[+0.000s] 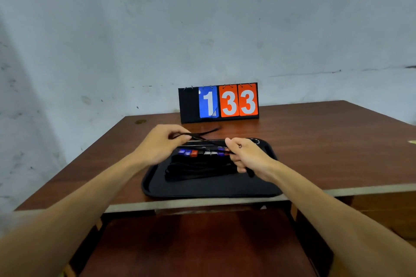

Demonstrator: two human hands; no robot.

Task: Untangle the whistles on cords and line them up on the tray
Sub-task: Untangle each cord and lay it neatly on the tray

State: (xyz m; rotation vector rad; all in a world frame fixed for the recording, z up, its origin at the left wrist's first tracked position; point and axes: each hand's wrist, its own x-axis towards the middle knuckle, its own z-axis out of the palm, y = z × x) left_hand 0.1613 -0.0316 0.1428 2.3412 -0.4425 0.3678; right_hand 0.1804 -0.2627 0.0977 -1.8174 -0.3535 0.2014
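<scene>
Whistles point(203, 153) on tray point(202, 189) too small and blurred to count; right hand point(247, 157) hides row's right end; black cords point(198, 169) merge, tangle unreadable.

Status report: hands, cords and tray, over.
Left hand and right hand both shut on one black cord, stretched between them above the tray. Row of whistles lies on tray, cords bunched below. Nothing blocking.

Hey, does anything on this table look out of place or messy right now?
Mostly tidy. The whistles sit in a row on the black tray. One black cord is off the tray, stretched between the left hand and right hand. The scoreboard's blue card has a curled corner.
</scene>
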